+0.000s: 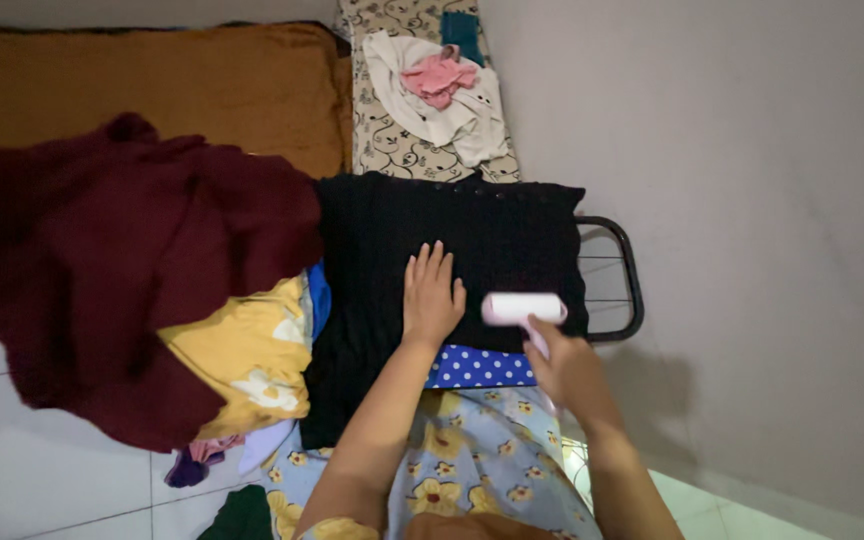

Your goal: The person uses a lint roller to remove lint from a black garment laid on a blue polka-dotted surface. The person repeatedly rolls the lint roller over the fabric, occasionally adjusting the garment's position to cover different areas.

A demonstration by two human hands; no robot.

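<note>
Our left hand (431,300) lies open, flat on the black sweater (452,250); our right hand (567,370) grips the pink lint roller (523,308), just right of it.

A black knit (452,230) lies spread flat over a board whose black metal frame (624,270) juts out to the right, near the grey wall (752,200). The left hand (430,295) rests flat on the knit, fingers spread. The right hand (567,370) grips the handle of a pink lint roller (523,308), its roll lying on the knit just beside the left hand. A maroon cloth (122,270) is heaped at left, over a yellow flowered cloth (247,360) (partly hidden). A blue dotted cloth (477,368) peeks out below the knit. Farther off, white and pink clothes (442,95) lie on a patterned mat (392,150).
</note>
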